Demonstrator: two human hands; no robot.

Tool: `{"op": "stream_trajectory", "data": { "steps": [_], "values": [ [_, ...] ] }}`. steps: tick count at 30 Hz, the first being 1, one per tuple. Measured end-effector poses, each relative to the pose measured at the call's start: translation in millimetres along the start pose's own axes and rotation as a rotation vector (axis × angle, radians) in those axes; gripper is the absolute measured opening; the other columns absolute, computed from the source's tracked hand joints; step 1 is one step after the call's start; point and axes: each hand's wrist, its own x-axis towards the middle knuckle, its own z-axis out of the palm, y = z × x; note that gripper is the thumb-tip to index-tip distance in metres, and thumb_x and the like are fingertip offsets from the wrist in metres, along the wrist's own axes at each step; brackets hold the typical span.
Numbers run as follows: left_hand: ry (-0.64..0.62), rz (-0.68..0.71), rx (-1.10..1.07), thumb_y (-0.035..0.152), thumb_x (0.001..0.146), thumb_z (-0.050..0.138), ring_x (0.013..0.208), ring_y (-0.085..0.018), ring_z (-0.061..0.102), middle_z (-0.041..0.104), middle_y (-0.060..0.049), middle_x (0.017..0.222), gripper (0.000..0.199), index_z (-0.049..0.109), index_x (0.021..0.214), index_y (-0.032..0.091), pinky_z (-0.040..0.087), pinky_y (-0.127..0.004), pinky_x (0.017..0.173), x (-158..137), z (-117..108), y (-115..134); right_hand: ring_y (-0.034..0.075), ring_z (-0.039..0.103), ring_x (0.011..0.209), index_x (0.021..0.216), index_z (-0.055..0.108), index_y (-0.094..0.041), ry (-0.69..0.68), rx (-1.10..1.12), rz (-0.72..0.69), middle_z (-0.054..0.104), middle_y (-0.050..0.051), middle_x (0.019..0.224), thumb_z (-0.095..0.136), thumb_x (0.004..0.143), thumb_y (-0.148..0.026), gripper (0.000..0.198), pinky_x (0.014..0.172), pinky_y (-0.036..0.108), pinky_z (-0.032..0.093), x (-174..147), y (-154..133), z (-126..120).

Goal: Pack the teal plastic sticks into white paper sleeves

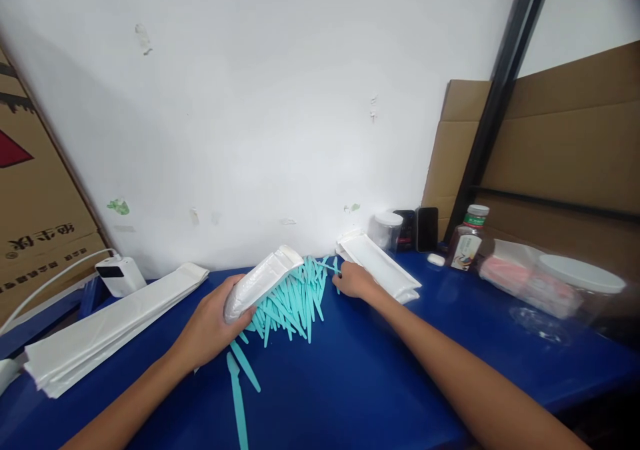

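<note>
**Teal knives and white sleeves on a blue table**

Teal plastic knives (293,300) lie heaped between the two hands on the blue table (360,383). The left hand (213,327) is wrapped around a white paper sleeve (260,282), which tilts up and away over the heap. The right hand (353,280) pinches the tip of one knife at the heap's far right edge. Just beyond that hand lies a small stack of sleeves (383,267); left of the left hand, well apart, lies a longer stack (110,327). Two stray knives (239,383) lie near the left wrist.
</note>
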Motion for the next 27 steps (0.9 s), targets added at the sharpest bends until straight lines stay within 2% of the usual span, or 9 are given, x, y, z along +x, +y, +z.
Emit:
{"op": "stream_trajectory", "data": {
  "steps": [3, 5, 7, 11, 13, 16, 19, 23, 27],
  "values": [
    [-0.05, 0.007, -0.03, 0.049, 0.094, 0.068, 0.096, -0.027, 0.074, 0.073, -0.009, 0.123, 0.055, 0.055, 0.142, 0.025, 0.059, -0.033, 0.075, -1.8, -0.4, 0.0, 0.034, 0.076, 0.096, 0.096, 0.071, -0.013, -0.079, -0.012, -0.036, 0.078, 0.021, 0.107, 0.064, 0.099, -0.033, 0.022, 0.071, 0.035, 0.047, -9.0, 9.9, -14.9],
    [-0.096, 0.025, -0.04, 0.047, 0.095, 0.067, 0.099, -0.028, 0.074, 0.073, -0.01, 0.126, 0.055, 0.055, 0.144, 0.026, 0.059, -0.033, 0.075, -3.1, -0.4, 1.1, 0.031, 0.074, 0.093, 0.096, 0.067, -0.014, -0.083, -0.012, -0.098, 0.077, 0.019, 0.105, 0.06, 0.102, -0.033, 0.021, 0.071, 0.034, 0.046, -19.8, 18.4, -25.4],
    [-0.138, 0.046, -0.037, 0.045, 0.096, 0.066, 0.103, -0.029, 0.074, 0.072, -0.01, 0.128, 0.053, 0.055, 0.145, 0.027, 0.059, -0.034, 0.078, -4.2, -0.2, 3.0, 0.025, 0.071, 0.087, 0.105, 0.061, -0.017, -0.067, 0.037, -0.202, 0.076, 0.013, 0.101, 0.051, 0.107, -0.035, 0.02, 0.072, 0.032, 0.046, -32.7, 25.4, -36.5],
    [-0.168, 0.066, -0.016, 0.043, 0.096, 0.065, 0.113, -0.03, 0.071, 0.07, -0.01, 0.133, 0.051, 0.056, 0.143, 0.028, 0.059, -0.036, 0.084, -4.9, 0.3, 6.8, 0.017, 0.056, 0.059, 0.113, 0.051, -0.021, -0.175, 0.414, -0.417, 0.064, 0.002, 0.082, 0.032, 0.113, -0.041, 0.027, 0.056, 0.029, 0.046, -55.8, 27.7, -58.8],
    [-0.16, 0.064, -0.011, 0.043, 0.095, 0.066, 0.115, -0.03, 0.071, 0.07, -0.01, 0.134, 0.051, 0.057, 0.143, 0.027, 0.058, -0.037, 0.088, -4.6, 0.1, 7.4, 0.016, 0.052, 0.06, 0.113, 0.052, -0.022, -0.189, 0.474, -0.548, 0.06, 0.0, 0.084, 0.03, 0.114, -0.044, 0.031, 0.059, 0.03, 0.048, -63.4, 24.2, -66.6],
    [-0.144, 0.068, -0.001, 0.043, 0.092, 0.067, 0.116, -0.032, 0.071, 0.07, -0.012, 0.135, 0.054, 0.058, 0.142, 0.024, 0.058, -0.039, 0.092, -3.9, -1.1, 7.3, 0.018, 0.056, 0.075, 0.108, 0.061, -0.022, -0.185, 0.439, -0.691, 0.063, 0.003, 0.092, 0.033, 0.114, -0.051, 0.041, 0.072, 0.033, 0.05, -68.7, 20.3, -70.0],
    [-0.161, 0.085, 0.017, 0.044, 0.091, 0.068, 0.117, -0.032, 0.071, 0.07, -0.012, 0.136, 0.056, 0.058, 0.142, 0.024, 0.058, -0.04, 0.093, -3.2, -2.1, 8.0, 0.021, 0.06, 0.085, 0.108, 0.069, -0.02, -0.228, 0.393, -0.709, 0.069, 0.007, 0.101, 0.036, 0.113, -0.054, 0.048, 0.082, 0.037, 0.05, -68.0, 20.5, -64.1],
    [-0.207, 0.135, 0.051, 0.043, 0.091, 0.068, 0.12, -0.032, 0.07, 0.07, -0.01, 0.139, 0.056, 0.059, 0.143, 0.026, 0.057, -0.039, 0.095, -3.6, -1.0, 12.0, 0.024, 0.065, 0.091, 0.103, 0.074, -0.019, -0.263, 0.358, -0.718, 0.074, 0.009, 0.103, 0.039, 0.113, -0.053, 0.049, 0.084, 0.037, 0.048, -67.6, 18.0, -52.3],
    [-0.228, 0.194, 0.071, 0.038, 0.092, 0.066, 0.125, -0.031, 0.068, 0.068, -0.01, 0.142, 0.056, 0.057, 0.146, 0.025, 0.055, -0.039, 0.1, -6.7, 3.3, 15.7, 0.024, 0.066, 0.085, 0.096, 0.072, -0.018, -0.143, 0.285, -0.755, 0.075, 0.009, 0.094, 0.038, 0.115, -0.045, 0.047, 0.078, 0.035, 0.044, -76.1, 3.6, -45.0]
  ]
}}
